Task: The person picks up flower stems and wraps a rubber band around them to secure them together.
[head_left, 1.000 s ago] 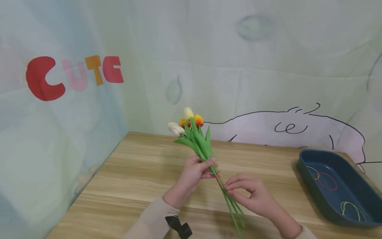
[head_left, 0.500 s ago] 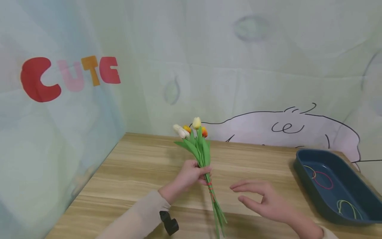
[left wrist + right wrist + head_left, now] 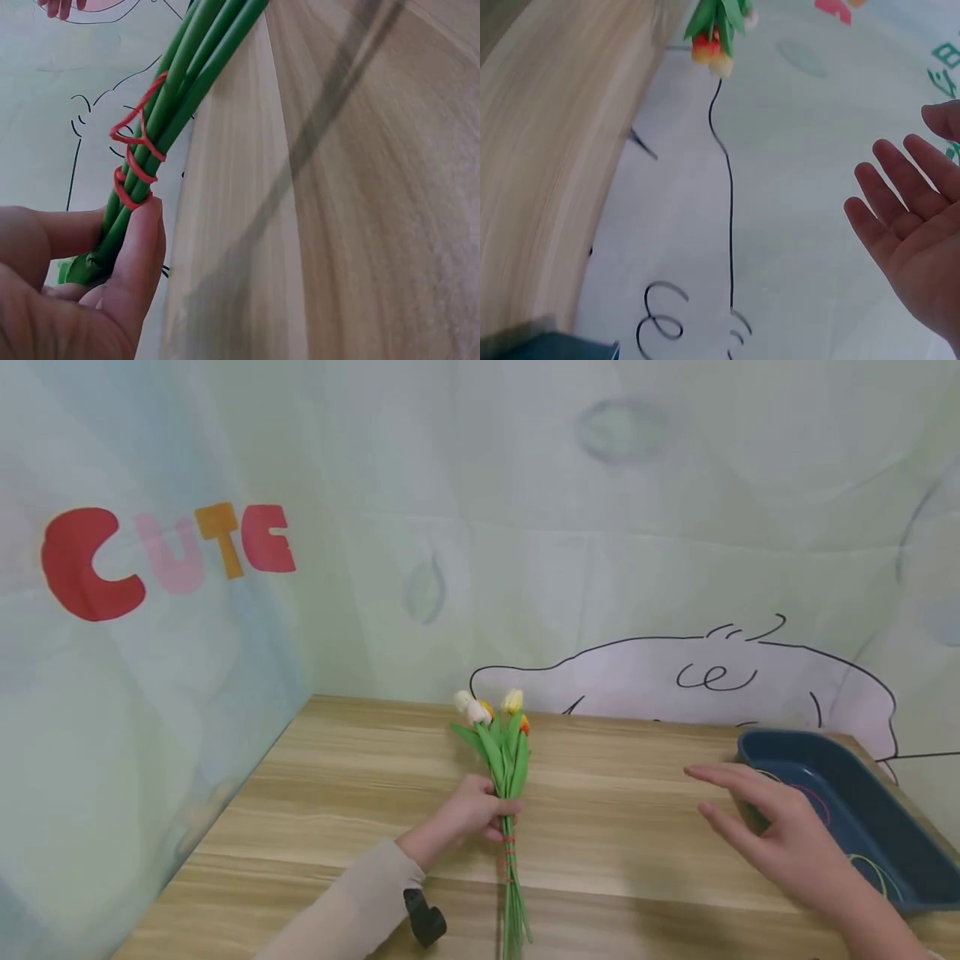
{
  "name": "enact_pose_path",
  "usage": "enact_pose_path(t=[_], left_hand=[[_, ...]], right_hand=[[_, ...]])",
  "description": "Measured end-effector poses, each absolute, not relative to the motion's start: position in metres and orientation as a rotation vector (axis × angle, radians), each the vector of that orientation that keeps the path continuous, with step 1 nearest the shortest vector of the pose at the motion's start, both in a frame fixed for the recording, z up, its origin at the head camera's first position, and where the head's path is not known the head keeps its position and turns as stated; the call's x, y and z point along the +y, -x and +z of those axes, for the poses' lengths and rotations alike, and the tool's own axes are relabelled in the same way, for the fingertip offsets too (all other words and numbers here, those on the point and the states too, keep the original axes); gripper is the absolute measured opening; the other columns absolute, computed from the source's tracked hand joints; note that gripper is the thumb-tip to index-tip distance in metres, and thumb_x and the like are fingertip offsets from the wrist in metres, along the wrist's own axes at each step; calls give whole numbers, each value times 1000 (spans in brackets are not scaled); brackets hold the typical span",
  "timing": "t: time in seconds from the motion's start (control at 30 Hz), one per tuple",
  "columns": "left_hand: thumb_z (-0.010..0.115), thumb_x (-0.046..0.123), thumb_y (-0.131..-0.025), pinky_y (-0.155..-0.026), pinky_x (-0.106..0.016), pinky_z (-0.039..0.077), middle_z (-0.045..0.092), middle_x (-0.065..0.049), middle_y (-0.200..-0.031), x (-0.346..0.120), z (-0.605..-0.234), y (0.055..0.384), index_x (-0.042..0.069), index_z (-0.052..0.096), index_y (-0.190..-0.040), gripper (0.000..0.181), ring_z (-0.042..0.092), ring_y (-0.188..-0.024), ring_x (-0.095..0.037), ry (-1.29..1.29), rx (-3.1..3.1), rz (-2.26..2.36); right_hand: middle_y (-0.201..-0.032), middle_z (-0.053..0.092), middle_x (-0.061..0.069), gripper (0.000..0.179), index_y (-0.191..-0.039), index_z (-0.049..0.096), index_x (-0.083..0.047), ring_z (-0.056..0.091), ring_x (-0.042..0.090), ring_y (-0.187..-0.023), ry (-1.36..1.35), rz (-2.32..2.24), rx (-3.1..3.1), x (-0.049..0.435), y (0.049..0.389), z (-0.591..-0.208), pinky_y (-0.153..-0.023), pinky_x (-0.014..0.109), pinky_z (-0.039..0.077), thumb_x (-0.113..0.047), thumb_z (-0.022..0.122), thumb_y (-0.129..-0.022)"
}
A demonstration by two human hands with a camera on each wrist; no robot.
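Note:
My left hand [image 3: 472,810] grips a bunch of artificial tulips [image 3: 508,756] by the stems, just under the green leaves. White, cream and orange-red blooms top the bunch. A red rubber band [image 3: 139,146] winds several times round the green stems [image 3: 202,52], right by the fingertips in the left wrist view. My right hand [image 3: 787,835] holds nothing; its fingers and thumb are apart and extended, as the right wrist view also shows. In the head view it overlaps the near left side of the blue tray [image 3: 885,810].
Inside the blue tray lie a red rubber band [image 3: 813,802] and a yellow-green one [image 3: 873,872]. The wooden table [image 3: 337,777] meets a printed cloth backdrop [image 3: 525,527] at its back and left. A black strap piece [image 3: 424,918] hangs at the left cuff.
My right hand has left the stems and moved right to the tray. My left hand has lowered the tulips, which now stand more upright in the head view.

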State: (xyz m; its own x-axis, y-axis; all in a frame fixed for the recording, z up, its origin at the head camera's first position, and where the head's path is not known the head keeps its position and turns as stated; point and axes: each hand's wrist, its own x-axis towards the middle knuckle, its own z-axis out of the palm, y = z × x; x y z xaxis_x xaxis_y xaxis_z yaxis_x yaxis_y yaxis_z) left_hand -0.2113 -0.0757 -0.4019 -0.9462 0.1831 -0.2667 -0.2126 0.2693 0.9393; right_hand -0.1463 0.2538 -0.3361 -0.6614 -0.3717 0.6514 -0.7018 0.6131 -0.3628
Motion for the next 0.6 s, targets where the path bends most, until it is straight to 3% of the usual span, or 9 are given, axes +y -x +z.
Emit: enact_pose_path(t=[0.1, 0.2, 0.27, 0.43, 0.6], left_hand=[[67, 6, -89, -56, -29, 62, 65, -9, -69, -76, -406, 213, -8, 62, -88, 15, 61, -54, -12, 33, 2244, 1698], [67, 7, -89, -55, -29, 62, 65, -8, -68, -77, -410, 215, -7, 62, -88, 16, 60, -53, -12, 36, 2249, 1685], [68, 7, -89, -55, -29, 62, 64, -8, -67, -77, -413, 217, -7, 62, -87, 15, 60, -51, -12, 44, 2245, 1678], [68, 7, -88, -54, -30, 62, 65, -9, -68, -77, -418, 219, -7, 62, -87, 16, 60, -50, -12, 57, 2238, 1678], [68, 6, -89, -54, -29, 62, 66, -11, -72, -78, -424, 220, -8, 61, -88, 16, 60, -50, -12, 59, 2247, 1661]], right_hand=[[-120, 65, -9, 52, -121, 66, -13, 46, -11, -119, -736, 823, -2302, 268, 146, -339, -93, -3, 34, 9, 76, -74], [-123, 60, -18, 49, -120, 67, -12, 44, -14, -118, -651, 803, -2293, 283, 146, -346, -89, -6, 34, 8, 76, -75], [-123, 57, -25, 47, -119, 67, -12, 46, -15, -115, -599, 788, -2293, 292, 146, -349, -85, -7, 35, 7, 75, -76], [-119, 58, -27, 41, -120, 67, -13, 44, -22, -104, -467, 759, -2352, 312, 142, -359, -74, -6, 39, -1, 74, -81], [-116, 42, -45, 35, -118, 66, -8, 35, -30, -101, -357, 716, -2438, 329, 140, -377, -68, -5, 35, -10, 74, -84]])
